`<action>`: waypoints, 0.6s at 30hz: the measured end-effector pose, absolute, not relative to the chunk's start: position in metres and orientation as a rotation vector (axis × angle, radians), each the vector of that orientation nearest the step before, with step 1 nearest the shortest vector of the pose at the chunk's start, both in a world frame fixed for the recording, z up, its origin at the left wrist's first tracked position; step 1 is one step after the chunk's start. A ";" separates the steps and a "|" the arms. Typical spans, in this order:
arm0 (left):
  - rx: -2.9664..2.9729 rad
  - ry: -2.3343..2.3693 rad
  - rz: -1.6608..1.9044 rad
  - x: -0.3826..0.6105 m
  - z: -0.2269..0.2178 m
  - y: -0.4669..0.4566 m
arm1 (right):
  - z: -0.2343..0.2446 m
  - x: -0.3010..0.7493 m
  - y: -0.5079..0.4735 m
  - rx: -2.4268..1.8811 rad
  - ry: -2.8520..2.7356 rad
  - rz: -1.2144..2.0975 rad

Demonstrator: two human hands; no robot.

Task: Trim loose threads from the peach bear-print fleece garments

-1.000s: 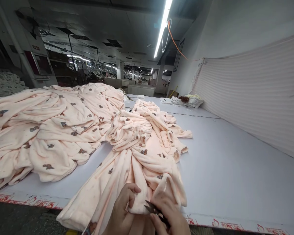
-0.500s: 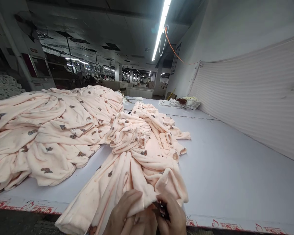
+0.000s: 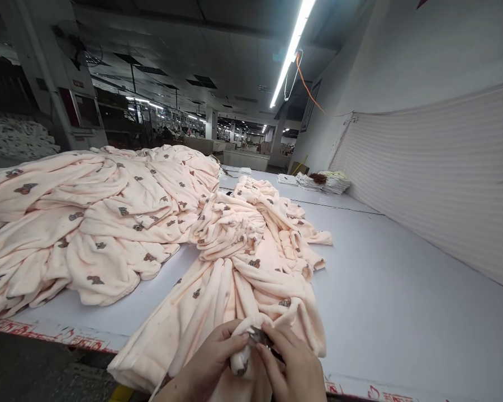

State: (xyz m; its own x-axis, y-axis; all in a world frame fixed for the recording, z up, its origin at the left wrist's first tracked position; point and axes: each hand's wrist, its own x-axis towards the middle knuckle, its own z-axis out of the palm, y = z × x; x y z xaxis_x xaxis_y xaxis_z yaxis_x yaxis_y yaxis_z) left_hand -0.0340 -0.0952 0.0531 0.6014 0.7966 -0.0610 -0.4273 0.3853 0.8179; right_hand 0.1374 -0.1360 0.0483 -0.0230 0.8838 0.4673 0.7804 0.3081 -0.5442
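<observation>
Two hands at the table edge: left hand pinches the pink garment hem taut, apparently steadying it for clippers clasped tight in right hand

Table runs from the near edge away into the room. Garment lies along its middle, with the near end over the front edge. Left hand and right hand sit side by side at that near end, both on the garment; clippers are between them, in the right hand. Fabric pile is on the table left of the garment, meeting it at the far end. Folded stack is far back on the table, right of centre. Hanging sheet runs along the wall on the right. Tube light is overhead.
</observation>
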 end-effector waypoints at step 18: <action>1.192 0.682 0.892 -0.081 0.074 -0.085 | -0.037 0.055 -0.168 -1.345 -1.481 0.767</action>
State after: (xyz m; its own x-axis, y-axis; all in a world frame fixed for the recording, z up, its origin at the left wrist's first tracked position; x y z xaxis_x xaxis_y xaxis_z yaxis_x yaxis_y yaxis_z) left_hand -0.0815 -0.0854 0.0742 0.4982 0.8670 0.0075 -0.2204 0.1183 0.9682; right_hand 0.0551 -0.1680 -0.0375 0.0661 0.9697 0.2353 0.3675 0.1956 -0.9092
